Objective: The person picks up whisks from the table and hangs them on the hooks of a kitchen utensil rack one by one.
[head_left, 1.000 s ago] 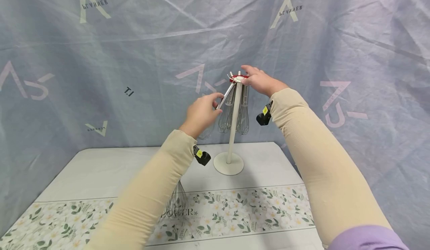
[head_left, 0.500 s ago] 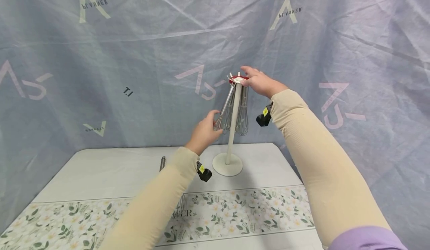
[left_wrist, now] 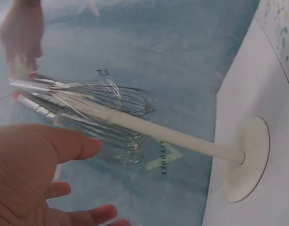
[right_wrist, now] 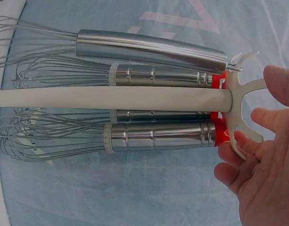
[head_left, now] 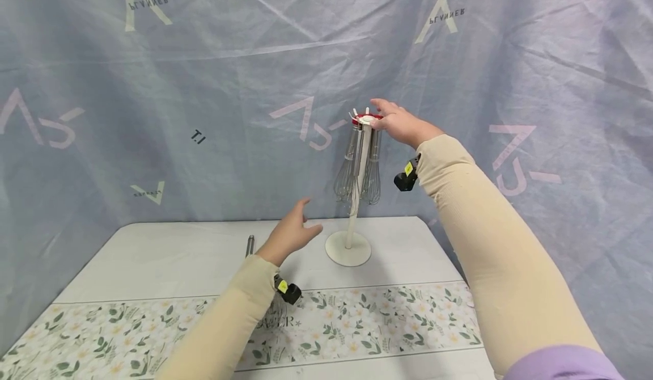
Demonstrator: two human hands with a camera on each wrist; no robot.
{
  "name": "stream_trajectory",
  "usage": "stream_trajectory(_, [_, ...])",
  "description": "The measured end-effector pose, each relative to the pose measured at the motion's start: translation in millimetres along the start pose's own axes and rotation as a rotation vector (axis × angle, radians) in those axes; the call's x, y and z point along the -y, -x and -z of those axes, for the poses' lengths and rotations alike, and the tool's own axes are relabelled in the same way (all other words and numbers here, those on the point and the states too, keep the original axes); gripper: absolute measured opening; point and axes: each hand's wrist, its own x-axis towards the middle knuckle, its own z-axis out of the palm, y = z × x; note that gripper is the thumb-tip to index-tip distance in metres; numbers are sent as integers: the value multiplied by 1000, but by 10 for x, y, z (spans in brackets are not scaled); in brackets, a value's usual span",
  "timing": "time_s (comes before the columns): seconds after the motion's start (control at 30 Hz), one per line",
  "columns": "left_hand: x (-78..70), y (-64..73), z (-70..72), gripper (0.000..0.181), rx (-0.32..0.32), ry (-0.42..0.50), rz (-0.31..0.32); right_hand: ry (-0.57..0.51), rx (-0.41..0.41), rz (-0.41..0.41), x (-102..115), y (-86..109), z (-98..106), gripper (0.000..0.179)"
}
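Note:
A white whisk stand [head_left: 352,224] with a round base stands on the table. Several wire whisks hang from its hooks; one has a plain steel handle [right_wrist: 151,48], others, such as the ribbed whisk [right_wrist: 163,135], have red ends. My right hand [head_left: 403,123] holds the hooked top [right_wrist: 236,99] with thumb and fingers around it. Below and left of the whisks, my left hand [head_left: 291,232] has its fingers apart and touches nothing. Another whisk [head_left: 250,245] lies on the table, partly hidden by my left forearm.
The white table [head_left: 178,255] carries a floral band [head_left: 367,317] across its front. A hanging grey-blue cloth [head_left: 229,113] closes off the back and sides. Each wrist wears a black camera.
My left hand has let go of the plain steel whisk and moved down and left. That whisk now hangs close to the pole. The right hand has stayed at the stand's top.

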Motion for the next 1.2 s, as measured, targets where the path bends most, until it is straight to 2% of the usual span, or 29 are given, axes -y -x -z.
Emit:
stream_trajectory(0.23, [376, 418, 195, 63, -61, 165, -30, -9, 8, 4, -26, -32, 8, 70])
stream_trajectory(0.33, [560, 594, 267, 52, -131, 234, -45, -36, 6, 20, -52, -34, 29, 71])
stream_trajectory(0.5, [771, 804, 348, 44, -250, 377, -10, -92, -13, 38, -150, 18, 80, 75])
stream_trajectory(0.63, [846, 877, 430, 41, -316, 454, 5, -74, -38, 32, -214, 71, 97, 78])
stream_trajectory(0.83, [911, 945, 599, 42, -395, 450, 8, -56, -62, 31, -202, 75, 96, 87])
stream_trajectory(1.03, [957, 964, 671, 43, -425, 455, 21, -110, -98, -31, -139, 92, 108, 93])
stream_trajectory(1.2, [1007, 940, 666, 42, -420, 440, 62, -52, -136, -59, -99, 97, 93, 98])
